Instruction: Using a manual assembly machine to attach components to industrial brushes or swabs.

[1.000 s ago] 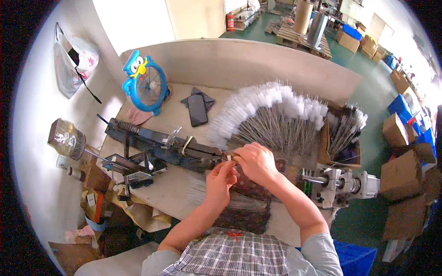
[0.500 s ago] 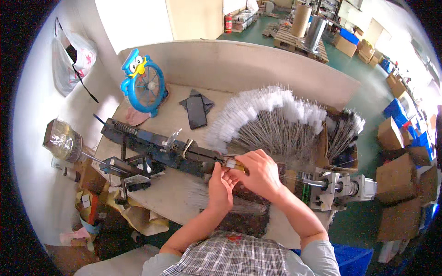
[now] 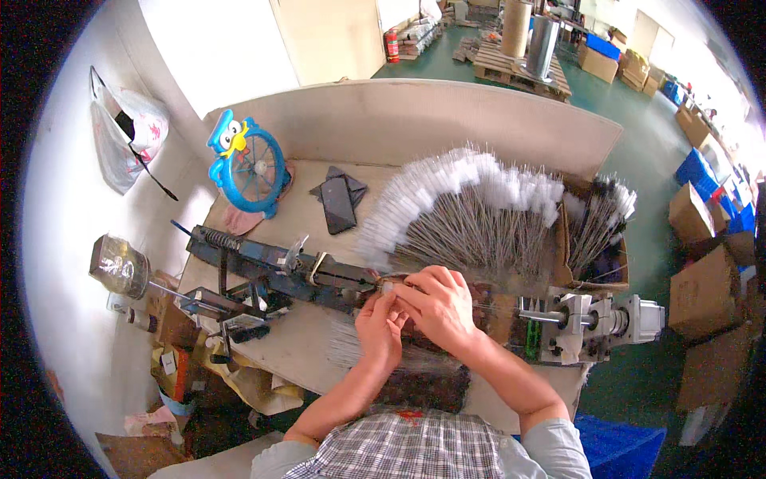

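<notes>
My left hand (image 3: 380, 326) and my right hand (image 3: 437, 306) meet at the right end of a long blue metal machine (image 3: 271, 270) on the wooden table (image 3: 311, 351). Both hands pinch something small, pale and thin at the machine's tip; what exactly it is I cannot tell. Just behind my hands lies a fanned pile of wire-stemmed brushes with white bristle tips (image 3: 471, 209). A dark patterned bundle (image 3: 423, 383) lies under my forearms.
A motor unit with a shaft (image 3: 594, 323) sits to the right. A cardboard box of more brushes (image 3: 598, 231) stands at the back right. A blue owl-shaped fan (image 3: 249, 164), dark flat pieces (image 3: 338, 199), a glass jar (image 3: 118, 265) and a hanging bag (image 3: 128, 136) are to the left.
Both hands stay pressed together at the machine's tip; they have shifted only slightly as the view moved.
</notes>
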The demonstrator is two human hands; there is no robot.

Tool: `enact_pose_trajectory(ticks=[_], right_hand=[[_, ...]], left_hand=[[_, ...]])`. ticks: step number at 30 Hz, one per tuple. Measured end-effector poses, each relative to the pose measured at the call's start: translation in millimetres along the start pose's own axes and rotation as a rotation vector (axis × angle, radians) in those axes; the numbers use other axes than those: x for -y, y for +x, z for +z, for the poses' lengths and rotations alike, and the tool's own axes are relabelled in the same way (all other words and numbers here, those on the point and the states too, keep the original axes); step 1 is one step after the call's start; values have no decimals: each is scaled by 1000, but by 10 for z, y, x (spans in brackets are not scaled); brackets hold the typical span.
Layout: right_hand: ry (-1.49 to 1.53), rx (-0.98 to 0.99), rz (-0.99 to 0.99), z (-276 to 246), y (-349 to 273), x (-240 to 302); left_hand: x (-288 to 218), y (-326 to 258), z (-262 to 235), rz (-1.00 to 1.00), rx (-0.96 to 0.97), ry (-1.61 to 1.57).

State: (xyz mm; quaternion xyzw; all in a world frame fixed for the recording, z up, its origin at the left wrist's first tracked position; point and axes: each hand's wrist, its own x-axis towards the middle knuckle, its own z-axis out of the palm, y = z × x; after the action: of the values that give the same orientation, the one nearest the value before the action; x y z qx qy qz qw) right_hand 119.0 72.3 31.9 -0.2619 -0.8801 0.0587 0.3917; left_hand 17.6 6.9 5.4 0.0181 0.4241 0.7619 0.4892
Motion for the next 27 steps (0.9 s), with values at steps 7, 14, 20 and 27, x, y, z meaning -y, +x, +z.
enact_pose_trajectory(ticks=[7, 14, 20, 27], right_hand=[[39, 37, 41, -147, 0, -34], [52, 89, 33, -40, 57, 24], [72, 40, 68, -7, 64, 102], [39, 21, 112, 45, 18, 134]], left_hand=[[46, 19, -48, -18, 88, 16], [8, 22, -74, -83, 108, -122], [25, 45, -142, -85, 217, -208], [-38, -36, -33, -146, 134, -179]])
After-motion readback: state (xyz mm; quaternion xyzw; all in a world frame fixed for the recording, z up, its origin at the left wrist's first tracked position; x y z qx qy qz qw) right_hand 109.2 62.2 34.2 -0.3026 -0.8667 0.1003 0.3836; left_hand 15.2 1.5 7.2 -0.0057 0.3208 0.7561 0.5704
